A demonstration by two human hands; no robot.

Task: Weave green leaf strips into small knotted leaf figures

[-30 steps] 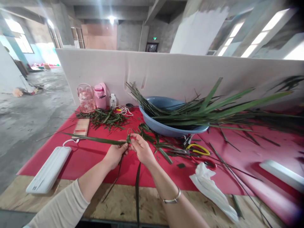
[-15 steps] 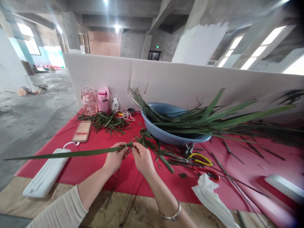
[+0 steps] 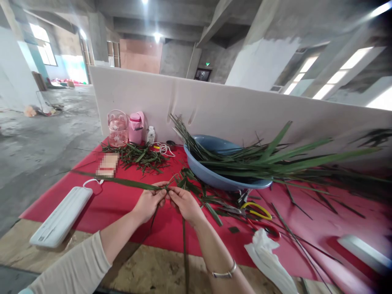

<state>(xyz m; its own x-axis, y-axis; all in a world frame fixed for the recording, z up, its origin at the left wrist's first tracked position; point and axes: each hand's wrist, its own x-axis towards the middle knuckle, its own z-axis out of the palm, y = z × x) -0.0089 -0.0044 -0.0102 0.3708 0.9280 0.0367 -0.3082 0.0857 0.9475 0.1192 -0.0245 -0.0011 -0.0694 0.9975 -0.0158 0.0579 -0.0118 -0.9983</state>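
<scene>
Your left hand [image 3: 150,204] and right hand [image 3: 185,204] both pinch a green leaf strip [image 3: 122,181], near centre | It could slip if either pinch slackens, or split if you pull hard | Beyond, rightward, a blue basin [image 3: 211,175] holds long leaves [image 3: 245,164] overhanging its right rim | Far left, a pink bottle [image 3: 135,130], contents hidden

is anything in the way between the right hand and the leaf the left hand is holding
Nothing visible. The right hand has its fingertips right at the leaf, beside those of the left hand. The blue basin stands beyond the hands and the yellow-handled scissors lie off to the right.
</scene>
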